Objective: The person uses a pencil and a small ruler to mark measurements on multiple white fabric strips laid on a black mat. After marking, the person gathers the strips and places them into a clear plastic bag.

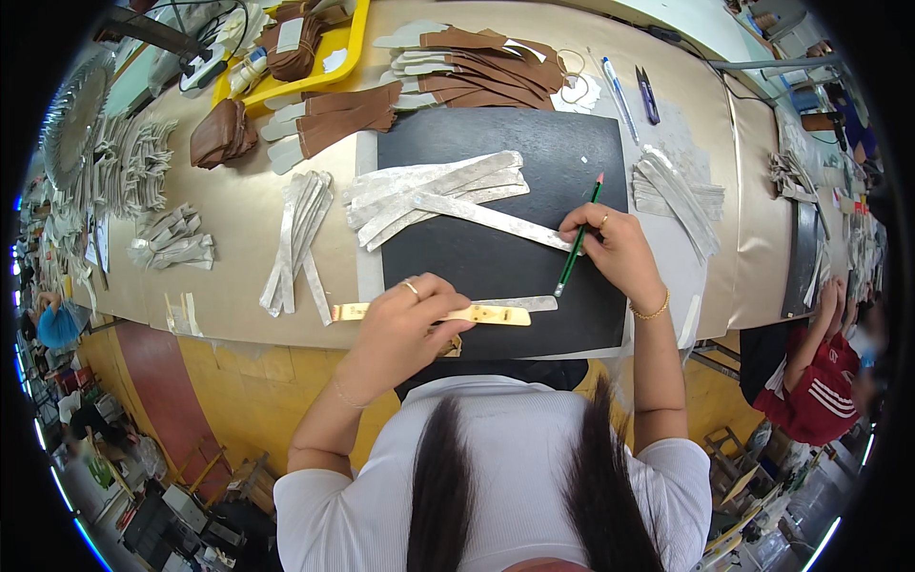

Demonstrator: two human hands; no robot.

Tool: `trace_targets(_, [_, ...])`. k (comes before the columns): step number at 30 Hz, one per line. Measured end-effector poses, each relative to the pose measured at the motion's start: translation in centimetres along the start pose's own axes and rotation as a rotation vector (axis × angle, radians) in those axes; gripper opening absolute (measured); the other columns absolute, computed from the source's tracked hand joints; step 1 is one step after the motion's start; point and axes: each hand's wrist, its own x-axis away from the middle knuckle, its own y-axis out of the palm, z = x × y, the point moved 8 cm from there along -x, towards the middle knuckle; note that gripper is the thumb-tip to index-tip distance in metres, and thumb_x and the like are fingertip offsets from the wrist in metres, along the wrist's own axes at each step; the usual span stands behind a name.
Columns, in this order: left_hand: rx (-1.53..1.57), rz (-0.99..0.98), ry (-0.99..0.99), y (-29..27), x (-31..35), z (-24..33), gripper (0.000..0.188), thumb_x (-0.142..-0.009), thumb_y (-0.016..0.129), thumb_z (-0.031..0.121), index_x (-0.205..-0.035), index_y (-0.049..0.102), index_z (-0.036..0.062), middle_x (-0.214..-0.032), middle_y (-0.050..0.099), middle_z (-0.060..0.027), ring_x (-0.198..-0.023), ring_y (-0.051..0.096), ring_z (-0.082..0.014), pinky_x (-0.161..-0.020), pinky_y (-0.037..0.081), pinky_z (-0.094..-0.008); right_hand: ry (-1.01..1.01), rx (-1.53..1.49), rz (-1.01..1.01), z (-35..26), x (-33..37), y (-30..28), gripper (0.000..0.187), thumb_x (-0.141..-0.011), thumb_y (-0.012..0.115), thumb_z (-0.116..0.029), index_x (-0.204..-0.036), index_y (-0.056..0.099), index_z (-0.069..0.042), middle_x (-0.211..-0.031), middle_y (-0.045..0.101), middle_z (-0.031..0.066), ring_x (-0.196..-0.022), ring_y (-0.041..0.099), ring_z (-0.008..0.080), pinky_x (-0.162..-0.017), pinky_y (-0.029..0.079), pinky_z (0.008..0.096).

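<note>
My left hand (405,319) is closed on a flat yellow strip (500,316) with dark marks along it, perhaps a template. It lies over a narrow grey strip (538,303) near the front edge of a black mat (457,272). My right hand (620,248) grips a green pencil (593,202), its sharpened tip pointing up and away. The same fingers meet the end of a long grey strip (496,222), which slants from a loose pile of grey strips (381,195) on the mat. Whether they pinch that strip I cannot tell for sure.
Brown pieces with grey ends (486,67) lie behind the mat, beside a yellow tray (355,43). A blue pen (620,95) and thread snips (648,95) rest at the back right. Grey strip bundles (297,238) flank the mat. Another person (815,372) sits at far right.
</note>
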Motion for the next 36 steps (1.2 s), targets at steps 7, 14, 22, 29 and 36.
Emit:
trace_targets(7, [-0.176, 0.009, 0.234, -1.4, -2.7, 0.7, 0.021, -0.084, 0.079, 0.018, -0.097, 0.07, 0.0051, -0.125, 0.066, -0.0113, -0.121, 0.059, -0.0329, -0.102, 0.046, -0.0419, -0.11, 0.133, -0.186, -0.4, 0.8, -0.3, 0.02, -0.078, 0.064, 0.01, -0.089, 0.069, -0.007, -0.086, 0.072, 0.0045, -0.078, 0.064, 0.0259, -0.084, 0.047, 0.0354])
trace_targets(14, [-0.12, -0.214, 0.114, 0.9, -1.5, 0.9, 0.022, -0.083, 0.08, 0.021, -0.097, 0.072, 0.0053, -0.102, 0.067, -0.0068, -0.097, 0.064, -0.0273, -0.088, 0.05, -0.0397, -0.393, 0.101, -0.158, -2.8, 0.3, 3.9, 0.025, -0.075, 0.066, 0.008, -0.089, 0.067, -0.013, -0.082, 0.068, 0.0004, -0.078, 0.061, 0.0206, -0.087, 0.04, 0.0336])
trace_targets(22, [-0.109, 0.107, 0.073, 0.4, -1.6, -1.0, 0.021, -0.078, 0.083, 0.016, -0.094, 0.074, 0.0044, -0.091, 0.065, -0.0056, -0.086, 0.06, -0.0256, -0.081, 0.048, -0.0382, -0.399, 0.078, 0.078, -3.0, -0.2, 2.6, 0.014, -0.081, 0.081, -0.013, -0.083, 0.067, -0.012, -0.097, 0.076, -0.0028, -0.088, 0.062, 0.0166, -0.093, 0.038, 0.0351])
trace_targets(29, [-0.207, 0.186, 0.146, 2.1, -3.0, -1.2, 0.017, -0.08, 0.082, 0.018, -0.093, 0.077, 0.0076, -0.091, 0.063, -0.0019, -0.085, 0.056, -0.0212, -0.078, 0.044, -0.0361, -0.281, -0.03, 0.279, -1.0, 2.1, -0.1, 0.022, -0.08, 0.084, -0.011, -0.088, 0.063, -0.01, -0.1, 0.077, 0.0058, -0.094, 0.067, 0.021, -0.093, 0.043, 0.0367])
trace_targets(36, [-0.211, 0.188, 0.098, 2.4, -3.0, -1.6, 0.022, -0.075, 0.086, 0.015, -0.093, 0.078, 0.0051, -0.088, 0.063, -0.0029, -0.085, 0.056, -0.0218, -0.08, 0.044, -0.0351, -0.265, -0.08, 0.319, -1.1, 2.5, 0.0, 0.02, -0.079, 0.085, -0.015, -0.084, 0.065, -0.009, -0.097, 0.077, 0.0034, -0.09, 0.065, 0.0203, -0.091, 0.041, 0.0358])
